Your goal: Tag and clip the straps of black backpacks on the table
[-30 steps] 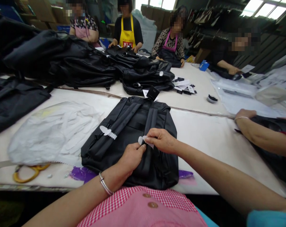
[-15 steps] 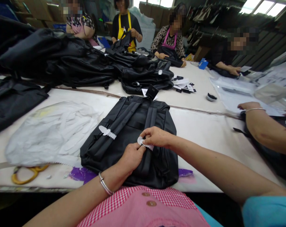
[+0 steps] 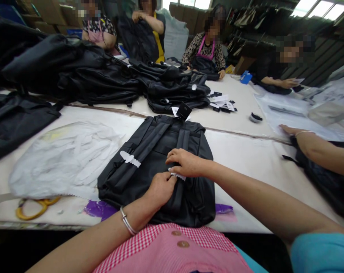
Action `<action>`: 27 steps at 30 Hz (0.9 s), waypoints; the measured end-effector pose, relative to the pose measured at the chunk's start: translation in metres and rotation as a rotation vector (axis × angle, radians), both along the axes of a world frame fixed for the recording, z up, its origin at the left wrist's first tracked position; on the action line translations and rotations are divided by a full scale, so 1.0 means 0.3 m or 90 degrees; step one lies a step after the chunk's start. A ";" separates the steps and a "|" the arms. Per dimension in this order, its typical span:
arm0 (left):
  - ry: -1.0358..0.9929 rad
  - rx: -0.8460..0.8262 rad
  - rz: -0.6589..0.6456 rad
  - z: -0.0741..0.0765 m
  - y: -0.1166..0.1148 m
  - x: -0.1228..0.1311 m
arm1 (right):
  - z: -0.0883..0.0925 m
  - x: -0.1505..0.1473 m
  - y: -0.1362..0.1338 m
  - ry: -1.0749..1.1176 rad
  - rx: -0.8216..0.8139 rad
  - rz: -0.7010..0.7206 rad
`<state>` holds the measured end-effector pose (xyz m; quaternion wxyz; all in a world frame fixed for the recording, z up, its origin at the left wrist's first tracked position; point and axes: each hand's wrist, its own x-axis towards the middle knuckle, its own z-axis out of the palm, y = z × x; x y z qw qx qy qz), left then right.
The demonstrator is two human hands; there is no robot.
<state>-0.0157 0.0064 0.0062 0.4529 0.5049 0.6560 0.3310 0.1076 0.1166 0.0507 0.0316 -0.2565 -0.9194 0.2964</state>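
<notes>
A black backpack [image 3: 201,191] lies strap side up on the table in front of me. Around its right shoulder strap goes a white scalloped strip [image 3: 179,175], partly covered by my fingers. My left hand [image 3: 160,191] is closed, thumb and forefinger pinching this strip at the strap. Just above it is my right hand [image 3: 187,163], its fingers apart from the thumb, the thumb close to the strip's end. A similar white strip [image 3: 131,159] wraps the left shoulder strap. At the backpack's top lies a black hang tag [image 3: 184,110].
Left of the backpack lies a white plastic bag [image 3: 63,159], with yellow-handled scissors [image 3: 32,212] by it. Black bags [image 3: 83,72] are piled across the table. Loose tags [image 3: 221,101] lie beyond. Co-workers stand opposite; another person's arm [image 3: 325,149] reaches in from the right.
My right fingers have lifted and spread from the white strip's rounded end, while my left hand stays on the strip. Across the table, a co-worker in a yellow apron has raised a black bag.
</notes>
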 end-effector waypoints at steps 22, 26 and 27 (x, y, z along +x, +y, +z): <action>0.038 -0.001 -0.025 0.059 0.007 0.019 | -0.044 0.166 -0.153 -0.004 -0.479 -0.459; 0.090 0.023 -0.032 0.077 0.001 0.035 | -0.073 0.134 -0.167 0.086 -0.672 -0.581; 0.089 0.027 -0.032 0.078 -0.001 0.037 | -0.076 0.128 -0.167 0.101 -0.675 -0.592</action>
